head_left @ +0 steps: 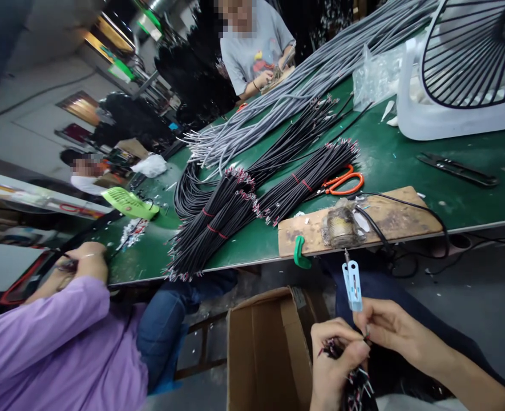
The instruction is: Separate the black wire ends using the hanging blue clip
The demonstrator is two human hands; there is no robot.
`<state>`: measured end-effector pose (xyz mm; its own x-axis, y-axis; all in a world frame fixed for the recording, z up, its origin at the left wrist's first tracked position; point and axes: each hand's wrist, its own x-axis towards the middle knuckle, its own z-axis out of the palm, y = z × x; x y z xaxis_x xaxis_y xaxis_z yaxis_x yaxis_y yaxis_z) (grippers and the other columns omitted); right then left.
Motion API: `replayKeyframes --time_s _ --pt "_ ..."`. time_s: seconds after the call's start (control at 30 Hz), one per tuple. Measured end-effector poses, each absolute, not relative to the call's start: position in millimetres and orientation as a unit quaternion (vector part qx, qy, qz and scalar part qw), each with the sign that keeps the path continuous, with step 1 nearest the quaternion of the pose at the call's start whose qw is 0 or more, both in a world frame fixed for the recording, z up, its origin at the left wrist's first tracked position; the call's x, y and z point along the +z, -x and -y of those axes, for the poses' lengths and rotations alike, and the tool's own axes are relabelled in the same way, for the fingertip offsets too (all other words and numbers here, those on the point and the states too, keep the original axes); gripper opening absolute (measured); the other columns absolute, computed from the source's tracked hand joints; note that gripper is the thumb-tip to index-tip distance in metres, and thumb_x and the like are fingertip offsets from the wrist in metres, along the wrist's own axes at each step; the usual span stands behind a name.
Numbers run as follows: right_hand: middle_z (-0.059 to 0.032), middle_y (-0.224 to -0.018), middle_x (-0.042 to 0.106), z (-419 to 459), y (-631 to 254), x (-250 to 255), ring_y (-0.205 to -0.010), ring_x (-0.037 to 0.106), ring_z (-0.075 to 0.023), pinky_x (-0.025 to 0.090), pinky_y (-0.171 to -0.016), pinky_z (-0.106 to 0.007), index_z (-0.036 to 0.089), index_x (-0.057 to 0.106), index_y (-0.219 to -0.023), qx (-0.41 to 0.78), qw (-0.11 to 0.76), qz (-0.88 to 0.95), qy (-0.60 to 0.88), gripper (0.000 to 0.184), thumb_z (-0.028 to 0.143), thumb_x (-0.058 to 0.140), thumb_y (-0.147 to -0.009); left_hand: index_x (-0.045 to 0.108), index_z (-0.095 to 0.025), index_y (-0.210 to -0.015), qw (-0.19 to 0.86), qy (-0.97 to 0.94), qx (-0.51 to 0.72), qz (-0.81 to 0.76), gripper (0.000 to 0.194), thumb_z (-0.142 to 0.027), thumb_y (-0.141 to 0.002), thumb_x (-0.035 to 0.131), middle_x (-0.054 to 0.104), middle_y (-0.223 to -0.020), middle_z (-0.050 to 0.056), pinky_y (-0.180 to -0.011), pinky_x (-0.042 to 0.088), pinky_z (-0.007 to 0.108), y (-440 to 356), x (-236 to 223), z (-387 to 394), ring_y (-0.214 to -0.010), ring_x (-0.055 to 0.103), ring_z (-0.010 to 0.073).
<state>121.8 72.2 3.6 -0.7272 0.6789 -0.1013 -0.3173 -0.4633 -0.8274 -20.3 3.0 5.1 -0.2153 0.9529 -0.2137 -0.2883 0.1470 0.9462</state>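
In the lower right, my left hand [340,354] is closed around a bundle of thin black cables [359,388] with red and white wire ends. Close beside it, my right hand [383,326] pinches a cable end at my left thumb. Just above my right fingertips is a light blue clothespin [352,285]; whether the fingers touch it I cannot tell. The clothespin sits below a metal tip that juts from a mesh-wrapped cylinder [342,225]. That cylinder lies on a wooden board [406,214] at the table edge, beside a green clamp [301,253].
On the green table [453,197] are tied black cable bundles [209,222], long grey cables [252,128], orange-handled scissors [344,181], black snips [457,169] and a fan [470,74]. A cardboard box [269,342] stands below. A purple-sleeved co-worker [64,342] sits left; another works opposite.
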Motion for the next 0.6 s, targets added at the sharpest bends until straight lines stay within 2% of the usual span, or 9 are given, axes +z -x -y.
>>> replayKeyframes --time_s 0.1,0.2,0.27,0.37,0.6 --pt "0.001 -0.073 0.047 -79.4 -123.3 8.1 -0.07 0.045 -0.0151 0.037 -0.067 -0.028 0.016 0.055 -0.078 0.854 0.285 0.391 0.192 0.029 0.042 0.062 -0.09 0.076 -0.019 -0.068 0.514 -0.311 0.613 -0.512 0.016 -0.031 -0.066 0.086 0.061 -0.063 0.0 -0.039 0.034 0.018 17.0 17.5 -8.7 -0.05 0.053 0.0091" --pt "0.0017 -0.07 0.046 -94.9 -122.0 18.2 -0.068 0.041 -0.0142 0.035 -0.064 -0.028 0.015 0.058 -0.077 0.82 0.322 0.396 0.26 0.031 0.043 0.062 -0.089 0.076 -0.018 -0.068 0.495 -0.322 0.614 -0.524 0.017 -0.03 -0.063 0.087 0.061 -0.062 0.001 -0.039 0.034 0.019 16.3 29.8 -13.0 -0.051 0.053 0.0109" --pt "0.0018 -0.068 0.047 -107.1 -118.5 27.6 -0.065 0.04 -0.0136 0.035 -0.062 -0.027 0.015 0.06 -0.074 0.795 0.353 0.398 0.291 0.038 0.05 0.06 -0.089 0.077 -0.018 -0.067 0.487 -0.336 0.608 -0.529 0.018 -0.031 -0.062 0.087 0.062 -0.062 0.002 -0.039 0.034 0.02 18.1 37.5 -15.4 -0.051 0.053 0.0114" --pt "0.001 -0.065 0.052 -120.2 -110.4 41.4 -0.062 0.042 -0.0129 0.035 -0.06 -0.026 0.014 0.063 -0.072 0.804 0.346 0.395 0.28 0.046 0.059 0.063 -0.083 0.078 -0.02 -0.067 0.474 -0.355 0.609 -0.528 0.014 -0.03 -0.063 0.087 0.062 -0.061 0.001 -0.038 0.032 0.019 21.6 46.9 -21.1 -0.048 0.05 0.0089" --pt "0.0028 -0.06 0.05 -121.6 -100.6 49.1 -0.058 0.041 -0.0103 0.034 -0.055 -0.023 0.013 0.061 -0.064 0.834 0.359 0.329 0.26 0.045 0.055 0.072 -0.077 0.079 -0.022 -0.065 0.471 -0.362 0.614 -0.521 0.013 -0.03 -0.062 0.088 0.063 -0.059 0.001 -0.039 0.032 0.019 22.4 47.5 -40.6 -0.05 0.052 0.0095"
